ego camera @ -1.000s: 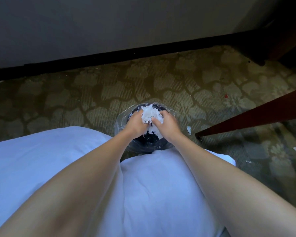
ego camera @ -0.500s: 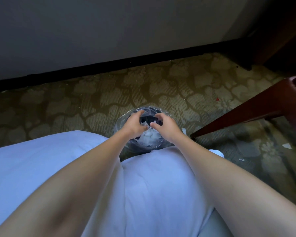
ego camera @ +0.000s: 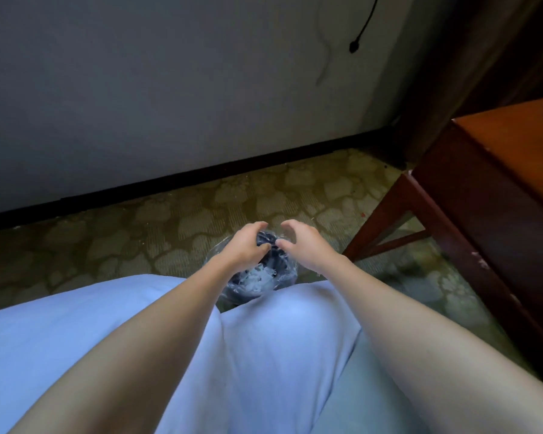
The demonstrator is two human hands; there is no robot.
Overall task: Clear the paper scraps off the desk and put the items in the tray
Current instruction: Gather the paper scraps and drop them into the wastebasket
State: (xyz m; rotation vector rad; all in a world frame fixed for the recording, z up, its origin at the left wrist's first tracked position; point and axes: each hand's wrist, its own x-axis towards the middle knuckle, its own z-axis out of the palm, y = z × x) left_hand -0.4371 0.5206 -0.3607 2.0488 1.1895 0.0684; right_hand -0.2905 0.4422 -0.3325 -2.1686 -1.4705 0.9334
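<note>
Over the plastic-lined bin (ego camera: 286, 278) by my knees, my left hand (ego camera: 247, 243) and right hand (ego camera: 305, 245) hover side by side, fingers loosely curled, holding nothing. White paper scraps (ego camera: 258, 279) lie inside it. My wooden desk (ego camera: 514, 142) stands to the right on patterned carpet (ego camera: 113, 245).

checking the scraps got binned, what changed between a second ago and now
The left hand and right hand let go of the wad of paper scraps, which dropped into the bin. Both hands now hover over it, empty, fingers loosely curled. The bin stayed on the carpet beside the desk.
</note>
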